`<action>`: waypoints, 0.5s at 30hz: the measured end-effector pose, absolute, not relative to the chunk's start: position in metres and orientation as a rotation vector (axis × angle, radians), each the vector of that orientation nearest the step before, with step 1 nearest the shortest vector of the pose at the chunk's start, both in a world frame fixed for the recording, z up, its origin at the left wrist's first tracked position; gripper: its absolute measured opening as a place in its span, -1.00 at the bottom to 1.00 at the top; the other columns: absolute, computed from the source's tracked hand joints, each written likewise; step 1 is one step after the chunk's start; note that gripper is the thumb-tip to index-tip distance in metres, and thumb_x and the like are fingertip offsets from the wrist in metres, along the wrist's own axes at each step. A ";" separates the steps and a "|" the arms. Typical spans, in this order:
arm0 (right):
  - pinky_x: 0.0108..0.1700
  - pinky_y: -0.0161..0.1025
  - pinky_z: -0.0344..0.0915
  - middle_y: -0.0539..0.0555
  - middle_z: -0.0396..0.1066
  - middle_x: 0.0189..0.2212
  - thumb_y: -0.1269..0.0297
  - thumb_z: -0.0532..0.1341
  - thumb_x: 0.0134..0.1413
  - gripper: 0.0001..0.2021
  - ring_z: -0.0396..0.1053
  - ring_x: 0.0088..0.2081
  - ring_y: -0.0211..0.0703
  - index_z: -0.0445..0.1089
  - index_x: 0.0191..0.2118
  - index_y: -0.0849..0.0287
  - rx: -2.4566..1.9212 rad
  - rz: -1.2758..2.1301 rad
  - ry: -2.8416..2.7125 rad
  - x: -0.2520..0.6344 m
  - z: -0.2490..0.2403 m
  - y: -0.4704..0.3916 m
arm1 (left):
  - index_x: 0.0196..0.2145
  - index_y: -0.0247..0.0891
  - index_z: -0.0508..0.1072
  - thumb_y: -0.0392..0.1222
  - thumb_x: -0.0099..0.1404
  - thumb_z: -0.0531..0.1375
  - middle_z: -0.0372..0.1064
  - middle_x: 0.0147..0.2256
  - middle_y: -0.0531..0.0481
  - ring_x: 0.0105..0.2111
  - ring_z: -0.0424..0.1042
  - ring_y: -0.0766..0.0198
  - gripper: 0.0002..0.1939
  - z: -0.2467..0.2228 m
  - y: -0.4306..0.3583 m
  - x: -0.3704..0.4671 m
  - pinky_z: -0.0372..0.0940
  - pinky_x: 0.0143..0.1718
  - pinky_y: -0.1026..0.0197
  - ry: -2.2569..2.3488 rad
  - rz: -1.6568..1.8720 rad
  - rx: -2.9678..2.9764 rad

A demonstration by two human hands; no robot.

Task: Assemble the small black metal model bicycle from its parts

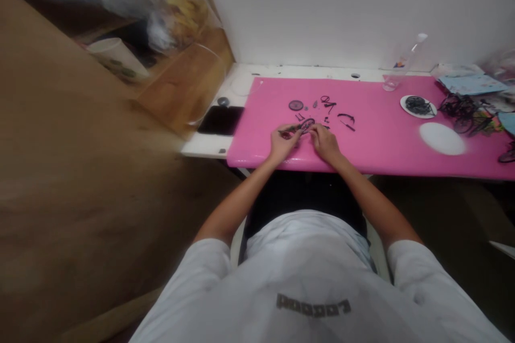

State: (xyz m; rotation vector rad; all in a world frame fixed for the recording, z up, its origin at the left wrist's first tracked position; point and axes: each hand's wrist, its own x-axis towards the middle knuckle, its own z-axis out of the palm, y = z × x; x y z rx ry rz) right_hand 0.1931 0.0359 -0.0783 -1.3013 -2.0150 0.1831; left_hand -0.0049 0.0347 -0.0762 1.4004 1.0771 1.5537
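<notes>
- Head view: the dark spoked wheel (307,124) is between my two hands, above the pink cover near its front edge
- My left hand (285,142) has its grip clamped on the dark spoked wheel at the left side, and a dark, partly reddish part (287,133) shows among the same fingers, too small for me to name
- My right hand (325,143) has its fingertips bunched at the right side of that wheel; I cannot tell whether this grip is closed on it or only touching
- Just beyond my hands I see a second wheel (295,105) lying flat, with a thin looped part (328,102) to its right and several tiny dark pieces scattered between
- Right of my right hand lie a curved dark part (346,117) and a short dark bar (350,127), close together
- Farther right, a white plate (407,109) holds a pile of thin dark parts (418,105), with a tangle of dark parts (461,110) beside it and a white disc (442,138) in front, blurred
- A clear bottle (396,75) stands behind the white plate, near the wall (322,10)
- The pink cover (382,144) lies over the white surface (201,149); past its left edge I see a black rectangle (220,120) and a small round grey object (222,101)
</notes>
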 end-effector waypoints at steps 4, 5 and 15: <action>-0.06 -0.01 0.48 0.30 0.62 0.01 -0.12 -0.10 0.63 -0.47 0.56 -0.05 0.16 0.49 0.08 0.13 -1.293 0.182 -2.016 0.194 -0.079 0.036 | -0.07 -0.23 0.74 -0.05 0.27 0.50 0.67 -0.14 -0.16 -0.26 0.59 0.24 -0.68 -0.079 0.037 -0.006 0.40 -0.35 0.27 1.064 1.569 1.398; -0.07 -0.01 0.48 0.30 0.62 0.00 -0.12 -0.09 0.63 -0.47 0.55 -0.05 0.15 0.49 0.08 0.13 -1.289 0.181 -2.012 0.194 -0.079 0.036 | -0.07 -0.23 0.74 -0.06 0.27 0.50 0.67 -0.14 -0.16 -0.27 0.58 0.25 -0.69 -0.078 0.037 -0.005 0.40 -0.36 0.27 1.057 1.570 1.392; -0.08 -0.03 0.46 0.29 0.61 -0.02 -0.14 -0.10 0.62 -0.46 0.55 -0.06 0.13 0.49 0.05 0.13 -1.288 0.187 -1.982 0.192 -0.080 0.037 | -0.08 -0.25 0.74 -0.02 0.25 0.54 0.67 -0.13 -0.17 -0.31 0.57 0.29 -0.65 -0.072 0.032 -0.005 0.41 -0.38 0.28 1.044 1.551 1.351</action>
